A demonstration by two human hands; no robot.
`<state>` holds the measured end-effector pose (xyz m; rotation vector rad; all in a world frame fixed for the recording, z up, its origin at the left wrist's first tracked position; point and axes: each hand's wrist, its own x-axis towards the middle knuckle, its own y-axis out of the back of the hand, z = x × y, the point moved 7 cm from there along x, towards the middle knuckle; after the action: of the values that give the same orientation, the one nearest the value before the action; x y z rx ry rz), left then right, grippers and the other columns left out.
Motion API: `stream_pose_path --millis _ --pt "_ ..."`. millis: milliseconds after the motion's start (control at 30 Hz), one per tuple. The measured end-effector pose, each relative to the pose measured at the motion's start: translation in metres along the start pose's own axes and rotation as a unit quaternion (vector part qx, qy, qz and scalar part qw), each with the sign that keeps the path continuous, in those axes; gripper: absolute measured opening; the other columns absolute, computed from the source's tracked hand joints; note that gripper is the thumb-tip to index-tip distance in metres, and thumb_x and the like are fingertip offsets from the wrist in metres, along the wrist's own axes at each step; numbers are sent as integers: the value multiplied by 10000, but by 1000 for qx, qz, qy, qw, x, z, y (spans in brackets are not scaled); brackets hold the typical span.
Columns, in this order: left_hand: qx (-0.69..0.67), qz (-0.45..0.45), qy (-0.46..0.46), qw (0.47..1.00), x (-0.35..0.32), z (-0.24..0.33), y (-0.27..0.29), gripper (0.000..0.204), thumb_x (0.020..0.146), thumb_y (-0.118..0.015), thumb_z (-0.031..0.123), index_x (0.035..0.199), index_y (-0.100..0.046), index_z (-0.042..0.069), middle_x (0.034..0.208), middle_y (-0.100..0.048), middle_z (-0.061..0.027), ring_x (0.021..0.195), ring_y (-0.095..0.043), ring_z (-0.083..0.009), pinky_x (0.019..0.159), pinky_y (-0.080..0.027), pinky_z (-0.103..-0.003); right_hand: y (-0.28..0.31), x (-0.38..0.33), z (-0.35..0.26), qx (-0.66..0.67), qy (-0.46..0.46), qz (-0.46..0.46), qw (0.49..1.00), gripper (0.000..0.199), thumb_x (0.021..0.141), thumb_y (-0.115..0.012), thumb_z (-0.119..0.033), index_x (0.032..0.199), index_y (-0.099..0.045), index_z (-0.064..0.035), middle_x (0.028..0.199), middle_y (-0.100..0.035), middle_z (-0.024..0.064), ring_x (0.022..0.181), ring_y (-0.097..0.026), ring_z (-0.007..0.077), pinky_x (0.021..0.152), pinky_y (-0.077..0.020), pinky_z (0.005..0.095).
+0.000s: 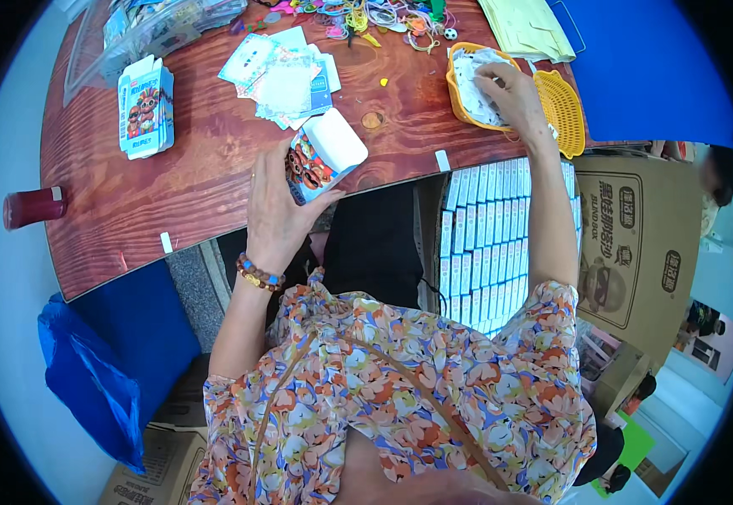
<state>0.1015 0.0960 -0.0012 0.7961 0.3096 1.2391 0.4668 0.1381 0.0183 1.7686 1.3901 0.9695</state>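
My left hand (275, 206) grips a small cardboard box (339, 145) near the table's front edge. The box is tilted, with cartoon figures on its printed front and a white side turned up. Over the yellow basket (454, 94) at the far right, my right hand (514, 97) has its fingers curled down in a pinch. Small white packets or slips (474, 94) fill that basket and lie around the fingertips. Whether one is between the fingers is hidden. Just right of it leans a second yellow basket (567, 114).
Printed cards (278, 80) lie loosely piled beyond the box. Flattened boxes (146, 109) are stacked at left, near a clear plastic bin (160, 38) and a red jar (35, 208). Colourful trinkets (375, 18) spread along the back. Below the table's right edge, a carton holds rows of boxes (484, 244).
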Motion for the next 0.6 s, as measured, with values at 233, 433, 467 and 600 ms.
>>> stream_pose_path --millis 233,433,467,600 --pt "-4 -5 -9 1000 2 3 -5 868 637 -905 285 1326 -454 12 1162 -540 -178 1095 -553 -376 897 -484 -459 -7 6 -5 -142 130 16 981 266 905 -670 -206 1053 -706 12 854 -684 90 771 -635 150 699 -497 295" --pt "0 2 -12 1000 -1 -2 -1 877 635 -905 297 1333 -451 22 1153 -545 -177 1089 -559 -380 893 -492 -458 6 -3 11 100 -75 -20 992 257 947 -620 -200 1076 -711 2 736 -627 10 633 -523 59 571 -417 227" --pt "1 2 -10 1000 -1 -2 -1 877 635 -905 297 1333 -451 22 1153 -545 -177 1089 -559 -380 893 -492 -458 5 -5 15 152 -127 -26 980 258 953 -618 -206 1088 -712 -6 735 -624 -3 620 -499 46 551 -397 216" --pt "-2 -2 -26 1000 6 9 -4 877 635 -904 308 1331 -454 21 1153 -546 -176 1085 -561 -376 891 -492 -458 8 -8 33 217 -146 -40 964 240 960 -628 -220 1056 -717 -19 704 -624 -10 571 -467 35 530 -365 194"
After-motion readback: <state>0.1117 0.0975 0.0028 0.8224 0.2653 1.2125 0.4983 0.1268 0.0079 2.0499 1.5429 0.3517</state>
